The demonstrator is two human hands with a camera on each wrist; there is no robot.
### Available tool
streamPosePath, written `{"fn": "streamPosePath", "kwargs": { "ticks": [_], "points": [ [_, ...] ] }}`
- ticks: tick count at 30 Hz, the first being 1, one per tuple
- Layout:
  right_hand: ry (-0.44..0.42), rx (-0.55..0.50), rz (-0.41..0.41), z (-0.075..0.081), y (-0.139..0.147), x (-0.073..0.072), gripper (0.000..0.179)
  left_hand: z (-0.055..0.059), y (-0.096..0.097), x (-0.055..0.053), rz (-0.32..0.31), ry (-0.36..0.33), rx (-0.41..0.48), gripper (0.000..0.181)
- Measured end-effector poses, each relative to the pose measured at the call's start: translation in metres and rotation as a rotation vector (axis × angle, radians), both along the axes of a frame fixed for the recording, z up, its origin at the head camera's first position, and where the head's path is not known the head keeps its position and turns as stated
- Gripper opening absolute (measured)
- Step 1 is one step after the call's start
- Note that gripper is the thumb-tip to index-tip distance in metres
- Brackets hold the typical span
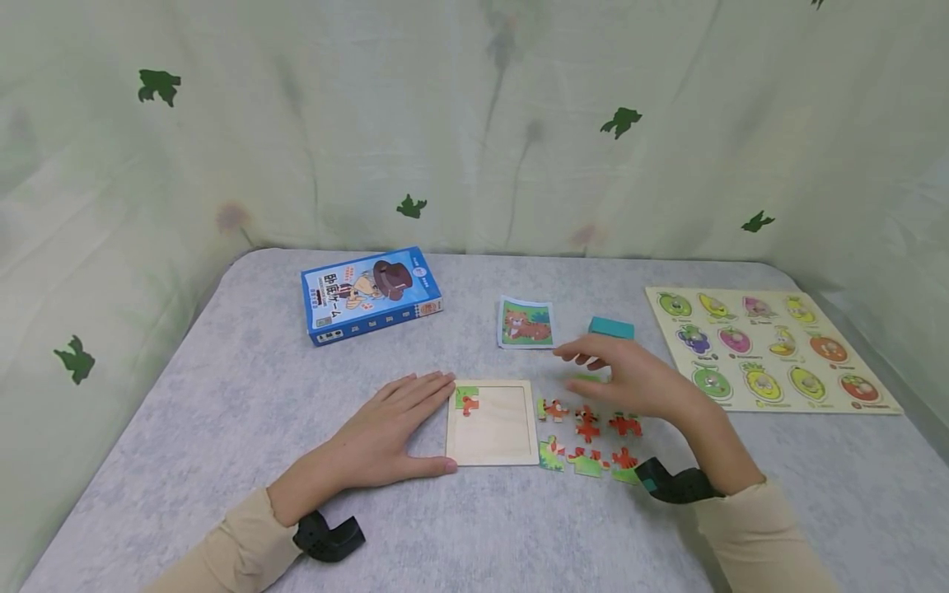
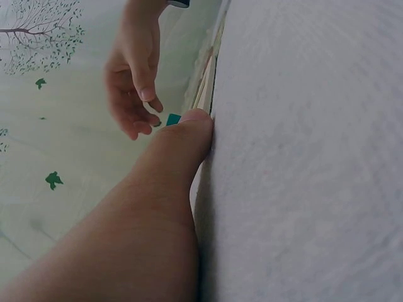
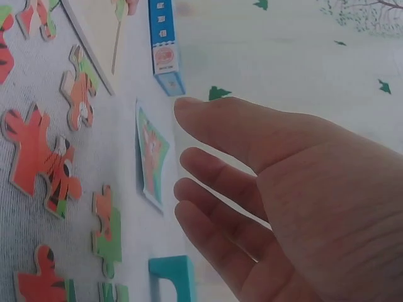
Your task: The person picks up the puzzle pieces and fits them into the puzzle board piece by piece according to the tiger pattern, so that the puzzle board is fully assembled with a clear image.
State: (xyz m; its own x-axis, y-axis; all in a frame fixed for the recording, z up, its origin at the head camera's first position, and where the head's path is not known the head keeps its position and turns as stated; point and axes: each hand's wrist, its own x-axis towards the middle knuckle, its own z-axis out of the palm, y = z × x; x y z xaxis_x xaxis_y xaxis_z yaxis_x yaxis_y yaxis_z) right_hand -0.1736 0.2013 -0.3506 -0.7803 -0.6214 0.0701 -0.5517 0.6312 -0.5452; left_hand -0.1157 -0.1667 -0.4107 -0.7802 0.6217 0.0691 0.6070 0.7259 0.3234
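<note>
A square wooden puzzle tray lies on the table, with a green-and-red puzzle piece in its upper left corner. My left hand rests along the tray's left side, fingers straight, thumb at the lower left corner. To the right of the tray lie several loose red-and-green jigsaw pieces; in the right wrist view one tiger-striped piece shows clearly. Above their far side hovers my right hand, fingers loosely bent with nothing visible between them. It partly covers a green piece.
Beyond the tray lies a small picture card of an animal. A teal block-like object is right of it. At the back left lies a blue game box. A fruit picture board occupies the right side.
</note>
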Motion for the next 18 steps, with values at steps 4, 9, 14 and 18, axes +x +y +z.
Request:
{"fn": "streamPosePath", "kwargs": {
  "ticks": [4,9,14,18],
  "points": [
    [-0.008,0.012,-0.005,-0.002,0.004,-0.003,0.044,0.0,0.0,0.0,0.002,0.001,-0.003,0.103],
    [-0.028,0.031,-0.026,-0.004,0.01,-0.005,0.044,0.0,0.0,0.0,0.004,0.001,0.001,0.103],
    [-0.05,0.072,-0.05,-0.005,0.014,-0.006,0.045,-0.002,0.0,-0.001,0.012,-0.014,-0.007,0.105],
    [-0.077,0.118,-0.061,-0.004,0.017,-0.006,0.045,-0.002,0.0,-0.002,0.019,-0.033,-0.016,0.105]
  ]
}}
